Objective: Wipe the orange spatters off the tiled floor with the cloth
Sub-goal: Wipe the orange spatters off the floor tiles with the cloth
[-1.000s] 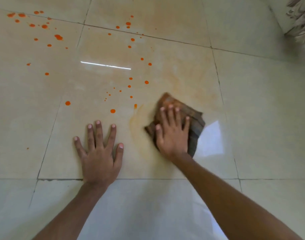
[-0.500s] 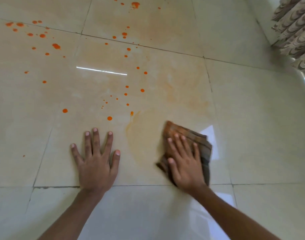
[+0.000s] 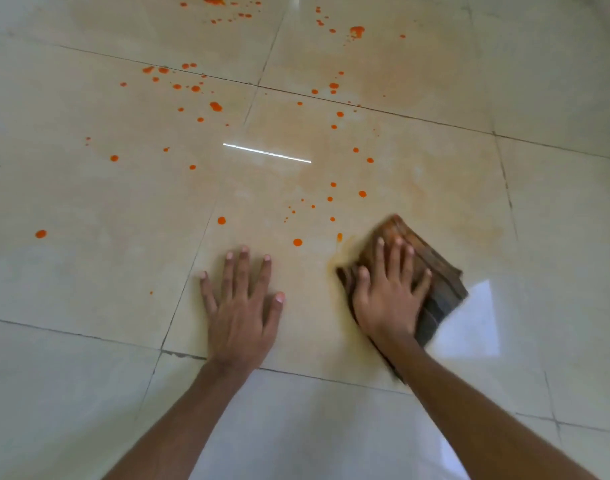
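While your left hand lies flat on the tiled floor, fingers spread, your right hand presses spread fingers on the folded brown cloth. Orange spatters lie beyond both hands, the nearest just beside the cloth's left edge.

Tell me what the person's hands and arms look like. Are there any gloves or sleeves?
No gloves and no sleeves show. The left hand and the right hand are bare, with short fingernails and no rings. The left arm and the right arm are bare too, all the way to the picture's edge, with no watch or bracelet.
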